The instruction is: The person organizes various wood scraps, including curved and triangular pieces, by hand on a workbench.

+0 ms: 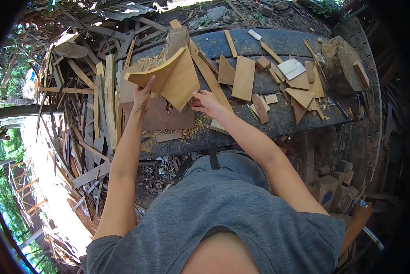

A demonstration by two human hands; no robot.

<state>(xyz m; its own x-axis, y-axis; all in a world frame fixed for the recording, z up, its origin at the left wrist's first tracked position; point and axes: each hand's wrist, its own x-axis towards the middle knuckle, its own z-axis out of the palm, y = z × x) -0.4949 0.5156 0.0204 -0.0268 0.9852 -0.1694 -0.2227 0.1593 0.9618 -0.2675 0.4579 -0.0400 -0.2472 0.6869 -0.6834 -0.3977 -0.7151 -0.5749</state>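
Note:
My left hand point(142, 95) grips the lower left of an angled wooden piece point(180, 80), its fingers partly hidden behind it. This piece looks made of light-brown boards meeting at an angle, with a curved, paler edge along the top. It is held up over the workbench point(278, 114). My right hand point(207, 104) is at the piece's lower right corner, fingers apart and the fingertips close to the edge; whether they touch it is hard to tell. Below the piece lies a flat brown board point(168, 119), with wood chips around it.
Wood offcuts point(244, 78) lie across the right half of the bench, along with a white-headed mallet or brush point(254, 34). A wood stump point(339, 64) stands at the right end. Scrap timber point(84, 91) is piled at the left, and a brick wall point(374, 91) curves on the right.

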